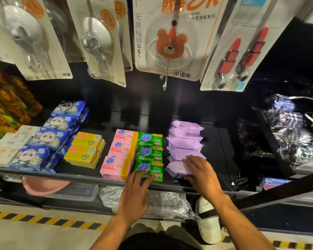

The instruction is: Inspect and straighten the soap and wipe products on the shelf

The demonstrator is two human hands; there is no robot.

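Both forearms reach forward from the bottom edge. Left hand (136,191): fingers straight, tips touching the front green soap box (150,168) at the front edge of the shelf (221,152), grasping nothing. Right hand (203,173): palm down, fingers spread flat on the front purple wipe pack (177,167), not gripping. Pink soap boxes (118,154) sit just left of the green row.

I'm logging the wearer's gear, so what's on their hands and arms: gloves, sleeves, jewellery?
Nothing is worn that shows: no sleeves reach into view. The left hand and right hand have no gloves, and no watch, ring or bracelet is visible.
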